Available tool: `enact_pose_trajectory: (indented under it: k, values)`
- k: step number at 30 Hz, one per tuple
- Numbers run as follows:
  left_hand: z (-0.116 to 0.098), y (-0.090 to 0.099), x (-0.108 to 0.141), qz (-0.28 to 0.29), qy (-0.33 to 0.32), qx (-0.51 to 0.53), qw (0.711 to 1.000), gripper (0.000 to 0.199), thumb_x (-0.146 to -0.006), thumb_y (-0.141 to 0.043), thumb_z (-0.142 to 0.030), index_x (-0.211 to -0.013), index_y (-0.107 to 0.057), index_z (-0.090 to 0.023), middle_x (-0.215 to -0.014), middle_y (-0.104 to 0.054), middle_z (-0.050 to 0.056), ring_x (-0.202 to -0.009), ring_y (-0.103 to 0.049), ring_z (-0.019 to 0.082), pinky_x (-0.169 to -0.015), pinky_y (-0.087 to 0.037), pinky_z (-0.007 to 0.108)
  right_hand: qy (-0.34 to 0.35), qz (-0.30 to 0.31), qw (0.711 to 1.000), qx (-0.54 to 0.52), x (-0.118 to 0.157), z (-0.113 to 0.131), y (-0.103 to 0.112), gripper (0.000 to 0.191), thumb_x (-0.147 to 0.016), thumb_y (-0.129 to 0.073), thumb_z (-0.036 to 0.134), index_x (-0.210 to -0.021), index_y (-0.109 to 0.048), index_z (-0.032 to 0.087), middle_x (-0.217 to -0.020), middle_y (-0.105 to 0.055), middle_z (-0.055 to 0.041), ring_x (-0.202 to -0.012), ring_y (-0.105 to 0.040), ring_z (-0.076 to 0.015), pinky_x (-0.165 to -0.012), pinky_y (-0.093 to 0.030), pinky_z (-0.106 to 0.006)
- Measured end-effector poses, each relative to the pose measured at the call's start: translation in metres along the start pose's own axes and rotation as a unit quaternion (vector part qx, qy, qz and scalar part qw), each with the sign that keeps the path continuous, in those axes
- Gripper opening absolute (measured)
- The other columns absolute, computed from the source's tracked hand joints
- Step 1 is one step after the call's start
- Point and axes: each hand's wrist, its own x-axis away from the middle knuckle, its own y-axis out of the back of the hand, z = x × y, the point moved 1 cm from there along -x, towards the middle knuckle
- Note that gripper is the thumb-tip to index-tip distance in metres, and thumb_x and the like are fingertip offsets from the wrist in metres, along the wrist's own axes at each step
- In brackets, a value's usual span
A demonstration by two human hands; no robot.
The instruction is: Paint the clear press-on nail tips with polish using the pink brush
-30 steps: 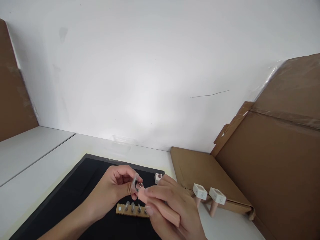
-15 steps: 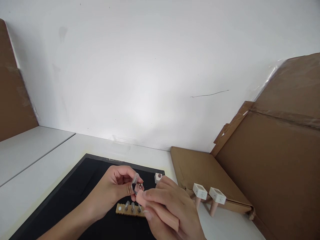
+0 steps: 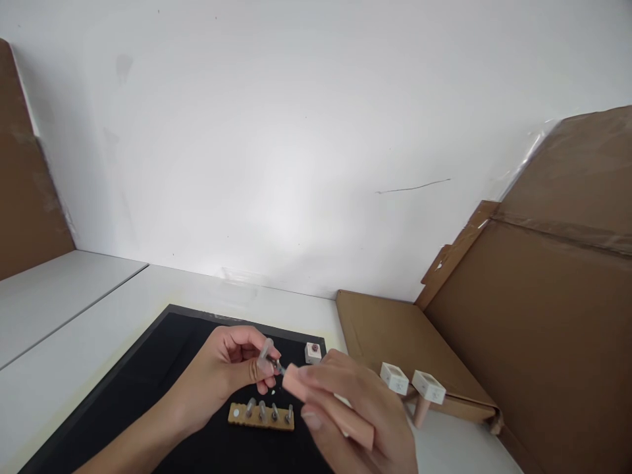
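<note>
Between its thumb and fingers, my left hand pinches a small clear plastic piece. My right hand is wrapped round a pink cylindrical handle, whose thin tip points at the clear piece and meets or nearly meets it. Below the hands a yellowish strip lies on the black mat, with several small clear pieces standing in it and a white dot at its left end. A tiny white bit lies on the mat just above the strip.
A small white block with a reddish-brown centre sits at the mat's back right corner. Two white square-topped pieces stand at the right, by a flat cardboard box. Cardboard walls rise at both sides.
My right hand and the pink handle have moved slightly right and down, away from my left hand. The thin tip and the strip's right end now show. My left hand has hardly moved.
</note>
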Motion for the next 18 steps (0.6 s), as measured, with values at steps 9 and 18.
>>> enact_pose_trajectory:
  k: [9,18]
  values:
    - [-0.002,0.014,-0.016,-0.058,-0.01,-0.044,0.997,0.024,-0.065,-0.081,-0.035,-0.068,-0.069,-0.014,-0.064,-0.065,0.0,-0.058,-0.057,0.009,-0.057,-0.046,0.02,-0.124,-0.038,0.982,0.135,0.002,-0.044,0.002,0.022,-0.09,-0.049,0.019,-0.106,-0.063,0.023,-0.079,-0.064,-0.0036,-0.07,-0.062,-0.0168,-0.062,-0.05,-0.026]
    - [0.021,0.032,-0.009,-0.037,0.017,-0.117,0.992,0.024,-0.064,-0.079,-0.034,-0.068,-0.068,-0.013,-0.065,-0.064,0.001,-0.055,-0.055,0.011,-0.057,-0.046,0.025,-0.231,0.056,0.964,0.12,0.046,-0.084,-0.026,0.029,-0.082,-0.044,0.013,-0.091,-0.07,0.022,-0.072,-0.07,-0.0028,-0.06,-0.067,-0.0166,-0.058,-0.053,-0.024]
